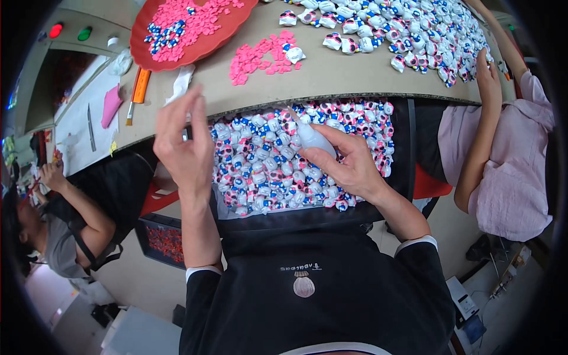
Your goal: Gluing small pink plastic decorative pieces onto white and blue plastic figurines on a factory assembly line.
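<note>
Below the near edge of the table point(331, 77), a black tray point(402, 148) heaped with small white, pink and blue figures point(266, 165) is held across the lap. A small white squeeze bottle point(313, 139) is gripped in the right hand point(349, 165), fingers curled round its body, nozzle pointed up and to the left toward the left hand point(183, 148). The left hand is raised above the tray's left end, thumb and fingertips pinched together; something small appears to be held there, but what it is cannot be told.

For the step in hand, which is judged to be dosing a drop from the bottle onto a pinched piece, the nozzle should be brought close before pressure is applied, and the squeeze kept light so that no excess runs onto the fingers. The pinched piece should be held steady above the tray.

On the table, a red dish point(195, 29) of pink pieces, a loose pink pile point(260, 56) and a spread of finished figures point(414, 35) are seen. The nozzle tip is hard to make out against the figures. The tray's near edge is hidden by the black shirt. The dish is cut off at the top edge. Other people's arms enter at both sides.
</note>
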Demonstrator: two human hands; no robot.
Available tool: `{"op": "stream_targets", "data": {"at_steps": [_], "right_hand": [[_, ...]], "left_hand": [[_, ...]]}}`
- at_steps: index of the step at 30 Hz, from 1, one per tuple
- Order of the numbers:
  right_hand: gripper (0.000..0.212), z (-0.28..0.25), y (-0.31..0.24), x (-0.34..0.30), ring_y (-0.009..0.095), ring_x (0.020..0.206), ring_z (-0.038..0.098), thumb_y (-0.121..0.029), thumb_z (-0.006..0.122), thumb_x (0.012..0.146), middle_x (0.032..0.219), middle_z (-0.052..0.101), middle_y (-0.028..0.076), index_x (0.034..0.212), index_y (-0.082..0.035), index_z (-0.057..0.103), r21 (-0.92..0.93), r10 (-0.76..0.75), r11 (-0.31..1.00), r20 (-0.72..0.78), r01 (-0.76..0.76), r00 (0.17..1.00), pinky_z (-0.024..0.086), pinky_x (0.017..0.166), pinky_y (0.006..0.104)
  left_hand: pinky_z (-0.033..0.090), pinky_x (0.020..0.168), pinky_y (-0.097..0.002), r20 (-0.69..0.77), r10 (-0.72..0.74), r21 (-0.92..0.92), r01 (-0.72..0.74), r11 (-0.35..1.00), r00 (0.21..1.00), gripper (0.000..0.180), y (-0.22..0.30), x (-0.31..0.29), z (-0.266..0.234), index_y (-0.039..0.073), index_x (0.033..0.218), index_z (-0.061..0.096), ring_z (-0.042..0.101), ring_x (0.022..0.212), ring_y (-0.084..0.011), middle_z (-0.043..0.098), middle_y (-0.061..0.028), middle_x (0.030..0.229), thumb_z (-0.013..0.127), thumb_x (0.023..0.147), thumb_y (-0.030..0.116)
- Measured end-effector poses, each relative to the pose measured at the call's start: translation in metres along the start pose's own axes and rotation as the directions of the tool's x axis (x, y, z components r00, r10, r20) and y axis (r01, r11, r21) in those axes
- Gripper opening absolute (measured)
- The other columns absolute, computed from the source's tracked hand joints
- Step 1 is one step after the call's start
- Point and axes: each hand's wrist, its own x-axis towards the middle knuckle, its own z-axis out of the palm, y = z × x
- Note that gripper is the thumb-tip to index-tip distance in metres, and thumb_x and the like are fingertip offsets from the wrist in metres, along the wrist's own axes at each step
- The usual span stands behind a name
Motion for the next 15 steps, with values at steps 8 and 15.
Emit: {"op": "stream_targets", "data": {"at_steps": [8, 15], "right_hand": [[0.037, -0.001, 0.012, 0.0, 0.008, 0.079, 0.056, -0.017, 0.058, 0.088, 0.088, 0.062, 0.005, 0.119, 0.002, 0.052, 0.2, -0.007, 0.98, -0.004, 0.007, 1.0, 0.044, 0.072, 0.0233], [0.04, 0.01, 0.015, 0.007, 0.01, 0.083, 0.056, -0.021, 0.057, 0.09, 0.098, 0.06, 0.006, 0.122, 0.001, 0.05, 0.167, 0.034, 0.984, 0.132, -0.056, 0.991, 0.044, 0.075, 0.0254]], "left_hand": [[0.046, 0.078, -0.023, 0.757, -0.112, -0.586, 0.745, 0.318, 0.644, 0.024, 0.045, -0.029, 0.014, 0.001, 0.111, 0.06, 0.057, 0.09, -0.0107, 0.06, -0.0066, 0.104, 0.058, 0.088, 0.007], [0.049, 0.07, -0.0237, 0.734, -0.208, -0.661, 0.75, -0.003, 0.646, 0.026, 0.048, -0.043, 0.011, 0.001, 0.113, 0.058, 0.057, 0.089, -0.0109, 0.061, -0.0069, 0.104, 0.057, 0.09, 0.01]]}}
